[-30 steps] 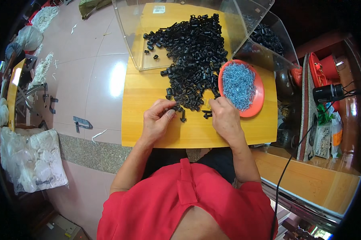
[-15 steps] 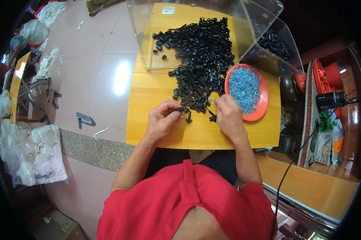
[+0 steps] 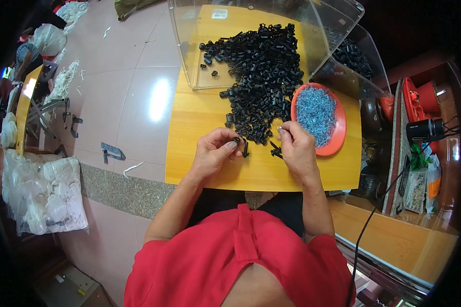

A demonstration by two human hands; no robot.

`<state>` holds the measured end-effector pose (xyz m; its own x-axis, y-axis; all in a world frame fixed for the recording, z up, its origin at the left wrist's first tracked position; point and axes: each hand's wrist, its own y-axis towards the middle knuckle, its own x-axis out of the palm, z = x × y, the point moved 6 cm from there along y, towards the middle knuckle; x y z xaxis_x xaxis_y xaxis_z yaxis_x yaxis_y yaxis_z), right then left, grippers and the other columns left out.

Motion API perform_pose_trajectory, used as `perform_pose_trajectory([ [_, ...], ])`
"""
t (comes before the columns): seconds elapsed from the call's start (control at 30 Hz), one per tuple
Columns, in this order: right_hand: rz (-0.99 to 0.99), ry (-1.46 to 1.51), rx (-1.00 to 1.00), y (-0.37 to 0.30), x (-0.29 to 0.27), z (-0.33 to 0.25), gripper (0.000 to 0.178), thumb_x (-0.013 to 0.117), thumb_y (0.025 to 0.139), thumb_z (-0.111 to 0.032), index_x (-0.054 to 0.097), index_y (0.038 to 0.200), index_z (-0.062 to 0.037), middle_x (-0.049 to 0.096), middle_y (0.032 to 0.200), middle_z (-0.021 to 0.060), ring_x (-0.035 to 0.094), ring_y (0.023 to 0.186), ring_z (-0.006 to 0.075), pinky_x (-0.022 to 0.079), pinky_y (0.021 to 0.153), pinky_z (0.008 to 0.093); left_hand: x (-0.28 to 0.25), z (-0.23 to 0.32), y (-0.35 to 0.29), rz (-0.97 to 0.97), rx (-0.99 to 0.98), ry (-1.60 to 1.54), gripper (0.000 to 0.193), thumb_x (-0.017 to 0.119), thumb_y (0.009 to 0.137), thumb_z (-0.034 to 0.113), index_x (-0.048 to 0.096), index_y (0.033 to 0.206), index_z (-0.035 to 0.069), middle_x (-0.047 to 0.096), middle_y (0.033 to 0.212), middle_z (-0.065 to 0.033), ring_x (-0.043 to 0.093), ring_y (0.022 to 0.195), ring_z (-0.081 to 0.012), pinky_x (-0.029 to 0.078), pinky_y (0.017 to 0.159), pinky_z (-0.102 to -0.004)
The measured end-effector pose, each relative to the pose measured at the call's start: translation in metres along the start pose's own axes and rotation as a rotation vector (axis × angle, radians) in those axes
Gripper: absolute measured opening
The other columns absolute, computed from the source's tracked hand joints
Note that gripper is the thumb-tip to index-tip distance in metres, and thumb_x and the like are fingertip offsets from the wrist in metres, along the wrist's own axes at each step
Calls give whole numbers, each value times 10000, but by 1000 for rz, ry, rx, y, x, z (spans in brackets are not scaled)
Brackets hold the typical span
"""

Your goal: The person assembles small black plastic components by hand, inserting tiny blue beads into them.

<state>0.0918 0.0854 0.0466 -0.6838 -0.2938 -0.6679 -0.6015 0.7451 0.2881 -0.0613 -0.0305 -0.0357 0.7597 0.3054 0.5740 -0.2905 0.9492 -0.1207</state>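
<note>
My left hand [image 3: 213,153] is closed around a small black plastic part [image 3: 236,139], which looks ring-shaped and shows at the fingertips. Just right of those fingers lies a slim black plastic piece [image 3: 245,148]. My right hand [image 3: 298,152] pinches a tiny shiny metal piece [image 3: 279,129] between thumb and forefinger, its exact kind too small to make out. Beneath that hand's left side rest a few slim black pieces [image 3: 275,150]. Beyond both hands spreads a heap of small black plastic parts [image 3: 263,77]. The hands are apart.
A red oval plate [image 3: 338,138] heaped with small shiny metal pieces [image 3: 316,115] sits right of the heap on the yellow table [image 3: 189,163]. A clear plastic box [image 3: 189,51] lies around the heap's far part; another clear bin [image 3: 376,71] holds more black parts. A black cable [image 3: 361,240] hangs at right.
The whole view has shifted slightly. My right hand's fingertips have turned, and the metal piece between them shows more clearly. My left hand still holds the black part, now more visible.
</note>
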Motion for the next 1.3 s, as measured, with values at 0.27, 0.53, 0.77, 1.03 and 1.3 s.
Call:
perform_pose_trajectory([
  [0.27, -186, 286, 5, -1, 23, -33, 90, 594, 775, 8, 595, 865, 14, 611, 788, 152, 610, 717, 301, 474, 632, 346, 3, 4, -2, -31, 7, 135, 145, 610, 845, 14, 595, 989, 1, 625, 877, -55, 583, 731, -111, 483, 670, -243],
  [0.53, -180, 193, -133, -3, 38, -54, 99, 601, 755, 57, 609, 849, 25, 611, 816, 125, 616, 733, 233, 484, 650, 305, 8, 10, -4, -89, 90, 276, 153, 596, 850, 0, 601, 1002, -9, 613, 849, -27, 582, 749, -84, 483, 680, -224],
  [0.77, -279, 256, -98, -5, 38, -50, 111, 625, 764, -15, 616, 869, 20, 597, 803, 161, 597, 730, 318, 474, 643, 367, 11, 12, -5, -115, 173, 357, 142, 591, 852, -9, 599, 992, -31, 613, 862, -50, 594, 750, -103, 494, 684, -236],
  [1.03, 14, -39, -55, -4, -5, -12, 152, 615, 764, -8, 618, 913, 23, 597, 827, 168, 588, 751, 330, 470, 657, 387, -6, 5, -3, 46, 56, -45, 157, 634, 828, 14, 605, 977, -25, 634, 863, -88, 595, 698, -149, 495, 628, -272],
  [1.3, -95, -322, -115, -22, 31, -13, 148, 670, 736, -48, 590, 851, 0, 555, 815, 148, 564, 785, 327, 458, 672, 400, -6, 4, -2, 26, 80, -40, 147, 599, 855, 6, 603, 1000, -22, 643, 855, -81, 590, 700, -122, 491, 627, -251],
])
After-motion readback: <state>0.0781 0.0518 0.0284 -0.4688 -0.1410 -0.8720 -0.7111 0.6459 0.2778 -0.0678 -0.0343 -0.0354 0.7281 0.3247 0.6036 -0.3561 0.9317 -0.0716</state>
